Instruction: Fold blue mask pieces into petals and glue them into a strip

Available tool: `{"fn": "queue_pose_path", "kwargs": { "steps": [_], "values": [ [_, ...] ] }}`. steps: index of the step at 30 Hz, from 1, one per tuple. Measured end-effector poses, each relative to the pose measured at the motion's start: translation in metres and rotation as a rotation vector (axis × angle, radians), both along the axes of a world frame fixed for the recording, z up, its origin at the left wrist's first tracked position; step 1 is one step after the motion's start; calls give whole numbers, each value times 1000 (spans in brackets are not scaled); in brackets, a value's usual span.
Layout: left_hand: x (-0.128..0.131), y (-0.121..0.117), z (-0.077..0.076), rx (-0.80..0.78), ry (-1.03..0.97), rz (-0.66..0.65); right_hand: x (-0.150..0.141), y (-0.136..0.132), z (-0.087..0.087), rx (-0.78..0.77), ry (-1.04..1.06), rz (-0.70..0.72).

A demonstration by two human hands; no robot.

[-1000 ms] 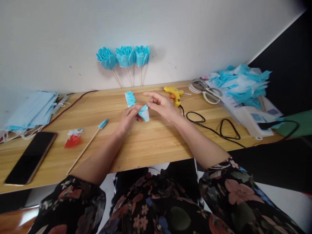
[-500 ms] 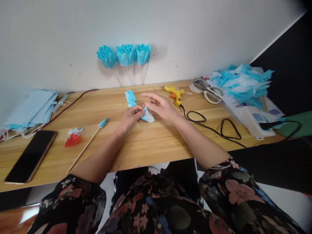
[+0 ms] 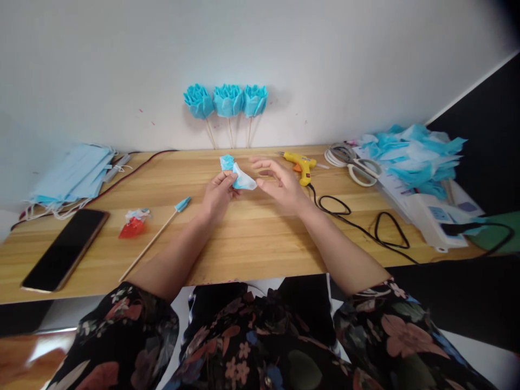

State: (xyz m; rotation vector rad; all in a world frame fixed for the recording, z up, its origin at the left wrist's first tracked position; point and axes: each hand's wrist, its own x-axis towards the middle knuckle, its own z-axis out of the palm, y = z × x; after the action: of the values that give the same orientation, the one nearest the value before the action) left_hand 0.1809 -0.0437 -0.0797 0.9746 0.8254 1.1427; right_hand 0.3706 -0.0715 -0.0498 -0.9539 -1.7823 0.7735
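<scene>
My left hand (image 3: pixel 217 194) pinches a small folded piece of blue mask fabric (image 3: pixel 242 180) above the wooden table (image 3: pixel 252 238). My right hand (image 3: pixel 278 183) hovers just right of the piece with its fingers spread and nothing in them. A short stack of folded blue pieces (image 3: pixel 226 161) lies on the table right behind my hands. Left of my left hand lies a wooden stick with a blue tip (image 3: pixel 156 236).
Three blue fabric flowers on sticks (image 3: pixel 227 101) lean on the wall. A yellow glue gun (image 3: pixel 300 164) with a black cord, scissors (image 3: pixel 359 165) and blue scraps (image 3: pixel 414 157) sit right. A phone (image 3: pixel 65 249), red scrap (image 3: pixel 132 227) and blue masks (image 3: pixel 75 176) lie left.
My right hand has let go of the blue piece and opened beside it. My left hand keeps the piece. The camera view has shifted a little.
</scene>
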Motion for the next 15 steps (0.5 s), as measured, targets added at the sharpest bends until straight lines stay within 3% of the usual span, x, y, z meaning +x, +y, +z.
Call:
{"fn": "queue_pose_path", "kwargs": {
  "steps": [7, 15],
  "values": [
    [-1, -1, 1, -3, -12, -18, -5, 3, -5, 222, -278, -12],
    [2, 0, -5, 55, 25, 4, -4, 8, -18, 343, -300, -76]
  ]
}}
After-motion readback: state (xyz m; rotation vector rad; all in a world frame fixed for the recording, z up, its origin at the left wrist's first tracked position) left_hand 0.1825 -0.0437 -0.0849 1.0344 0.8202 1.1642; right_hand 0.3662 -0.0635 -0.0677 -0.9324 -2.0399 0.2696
